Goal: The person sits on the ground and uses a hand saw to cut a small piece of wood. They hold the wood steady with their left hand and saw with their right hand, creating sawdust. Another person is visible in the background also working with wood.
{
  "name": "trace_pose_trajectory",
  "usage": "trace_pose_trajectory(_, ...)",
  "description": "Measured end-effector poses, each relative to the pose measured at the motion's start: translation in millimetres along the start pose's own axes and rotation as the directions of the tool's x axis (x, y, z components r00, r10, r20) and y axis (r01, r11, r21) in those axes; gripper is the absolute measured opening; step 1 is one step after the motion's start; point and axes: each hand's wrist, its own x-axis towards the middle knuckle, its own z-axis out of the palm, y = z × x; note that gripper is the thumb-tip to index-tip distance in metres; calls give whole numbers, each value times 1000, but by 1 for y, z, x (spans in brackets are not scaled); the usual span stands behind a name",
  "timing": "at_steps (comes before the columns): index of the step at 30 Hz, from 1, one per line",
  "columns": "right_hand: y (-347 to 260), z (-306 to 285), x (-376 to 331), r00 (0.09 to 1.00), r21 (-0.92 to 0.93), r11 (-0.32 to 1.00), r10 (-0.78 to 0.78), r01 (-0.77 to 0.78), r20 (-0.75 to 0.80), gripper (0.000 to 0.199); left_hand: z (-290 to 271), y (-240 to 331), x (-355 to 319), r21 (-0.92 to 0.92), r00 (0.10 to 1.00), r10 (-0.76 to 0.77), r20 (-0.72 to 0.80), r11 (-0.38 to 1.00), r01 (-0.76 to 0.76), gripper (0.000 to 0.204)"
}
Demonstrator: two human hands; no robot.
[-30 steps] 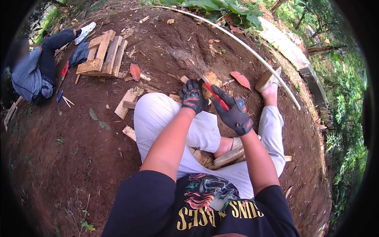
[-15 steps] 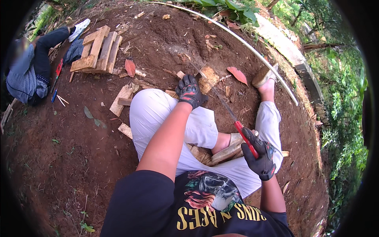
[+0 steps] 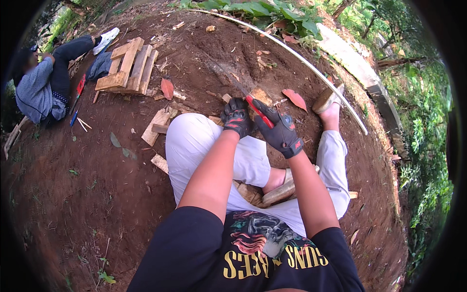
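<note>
Red-handled saw point(image 3: 259, 110) is gripped in the right hand point(image 3: 279, 130), blade toward 11 o'clock; wood block point(image 3: 263, 95) lies at that hand's 11 o'clock. Left hand point(image 3: 236, 117), at the block's 8 o'clock, presumably steadies it; finger closure cannot be told.

The person wears dark gloves point(image 3: 281, 132) with red accents, pale trousers point(image 3: 188, 141), a tan shoe point(image 3: 327, 99) at two o'clock, and, toward six o'clock, a black short-sleeved T-shirt point(image 3: 182, 246) bearing a pink-and-grey print point(image 3: 262, 237) and yellow lettering point(image 3: 246, 264).
</note>
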Motion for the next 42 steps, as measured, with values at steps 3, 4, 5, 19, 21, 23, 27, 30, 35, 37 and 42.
trace_pose_trajectory(3, 31, -3, -65, 944, -24, 981, -191, 192, -269, 59, -14, 11, -6, 12, 1000, 3, -7, 1000, -3, 120)
trace_pose_trajectory(4, 25, -8, -88, 973, -10, 996, -87, 87, -214, 57, -16, 7, -9, 32, 1000, -3, -29, 999, 4, 122)
trace_pose_trajectory(5, 8, -22, -111, 987, -6, 1000, 14, -15, -160, 55, -13, 3, -8, 27, 998, -22, -63, 999, 24, 124)
trace_pose_trajectory(19, -10, -87, -127, 979, -92, 996, -40, 22, -201, 51, 25, 16, 0, 17, 877, -65, -476, 996, 83, 106)
trace_pose_trajectory(21, -13, -97, -115, 987, -110, 993, -47, 30, -155, 50, 23, 14, -4, 0, 868, -90, -489, 995, 103, 102)
trace_pose_trajectory(23, -21, -108, -114, 997, -137, 990, 1, -12, -81, 50, 29, 23, -8, 5, 882, -90, -463, 995, 104, 102)
trace_pose_trajectory(27, -27, -83, -135, 996, -213, 976, -57, 43, -62, 50, 31, 22, -4, 50, 870, -75, -488, 992, 114, 103)
trace_pose_trajectory(30, -33, -76, -135, 996, -222, 973, -78, 67, -43, 49, 33, 13, -5, 58, 883, -97, -458, 989, 139, 109)
trace_pose_trajectory(35, -9, -59, -78, 997, -115, 993, -34, 25, -74, 49, 30, 29, -1, 39, 923, -112, -368, 990, 136, 114)
trace_pose_trajectory(37, -2, -44, -35, 994, -102, 993, -68, 58, -91, 49, 29, 27, 1, 12, 917, -117, -382, 991, 131, 115)
trace_pose_trajectory(42, 6, -37, -30, 1000, -141, 990, -3, -1, -26, 48, 33, 22, -4, 46, 906, -103, -411, 990, 133, 110)
